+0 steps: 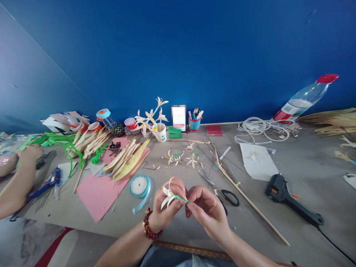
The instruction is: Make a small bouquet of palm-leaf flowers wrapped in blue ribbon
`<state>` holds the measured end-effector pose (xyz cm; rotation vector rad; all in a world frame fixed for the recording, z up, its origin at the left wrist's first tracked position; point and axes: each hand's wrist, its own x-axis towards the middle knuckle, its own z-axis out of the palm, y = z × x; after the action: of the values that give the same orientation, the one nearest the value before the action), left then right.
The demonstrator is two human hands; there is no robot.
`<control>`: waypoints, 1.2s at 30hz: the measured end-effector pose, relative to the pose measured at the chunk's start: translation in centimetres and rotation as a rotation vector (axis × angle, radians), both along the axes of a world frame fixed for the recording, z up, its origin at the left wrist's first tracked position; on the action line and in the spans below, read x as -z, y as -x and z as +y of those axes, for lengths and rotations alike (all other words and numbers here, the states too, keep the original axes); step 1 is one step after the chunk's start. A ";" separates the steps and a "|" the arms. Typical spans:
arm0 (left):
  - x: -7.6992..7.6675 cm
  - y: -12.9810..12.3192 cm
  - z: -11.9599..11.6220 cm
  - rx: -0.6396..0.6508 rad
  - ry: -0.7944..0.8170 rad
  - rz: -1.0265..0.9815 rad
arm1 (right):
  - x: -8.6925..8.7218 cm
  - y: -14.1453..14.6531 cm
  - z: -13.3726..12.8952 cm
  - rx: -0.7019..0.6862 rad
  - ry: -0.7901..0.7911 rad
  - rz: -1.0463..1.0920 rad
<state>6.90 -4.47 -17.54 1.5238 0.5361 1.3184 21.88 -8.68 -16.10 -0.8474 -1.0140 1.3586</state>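
Between the fingers of my left hand [167, 207] is a small white handmade flower [168, 196] with thin curved petals and a green-wrapped stem. My right hand [207, 209] pinches the end of that green stem, close to the left fingertips. Just left of my hands lies a roll of light blue ribbon [139, 186], its loose end trailing forward. Scissors [228, 198] with black handles rest right behind my right hand, partly hidden by it. Farther back, several similar white flowers [191, 160] lie among small scraps.
A black glue gun [289, 200] with a cord lies at right, near white paper [258, 161]. A long stick [253, 207] crosses the table. Pink sheets [96, 194] and dried husks [125, 161] lie left. Finished flowers stand in a paper cup [159, 133]. Another person's arm [20, 178] reaches in at far left.
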 end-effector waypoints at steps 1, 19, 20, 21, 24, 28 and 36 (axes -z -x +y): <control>-0.2 0.0 0.0 -0.002 -0.024 0.006 | 0.0 0.0 0.0 -0.009 0.003 0.022; -0.9 0.2 0.5 -0.021 -0.219 0.090 | 0.1 0.4 0.2 -0.110 0.079 0.296; -0.9 0.2 0.5 -0.019 -0.226 0.087 | 0.1 0.4 0.2 -0.118 0.091 0.308; -1.0 0.2 0.6 -0.016 -0.232 0.084 | 0.2 0.4 0.2 -0.128 0.102 0.320; -1.1 0.2 0.7 -0.011 -0.242 0.067 | 0.2 0.4 0.3 -0.159 0.137 0.344; -0.9 0.0 0.8 -0.025 -0.239 0.038 | 0.2 0.4 0.5 -0.160 0.152 0.349; 0.3 -0.3 -0.1 -0.091 0.017 0.055 | -0.1 0.0 0.3 0.134 -0.205 -0.122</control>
<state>7.16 -4.57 -17.80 1.5411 0.6564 1.3406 21.84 -8.36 -15.96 -0.8356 -1.1486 1.0798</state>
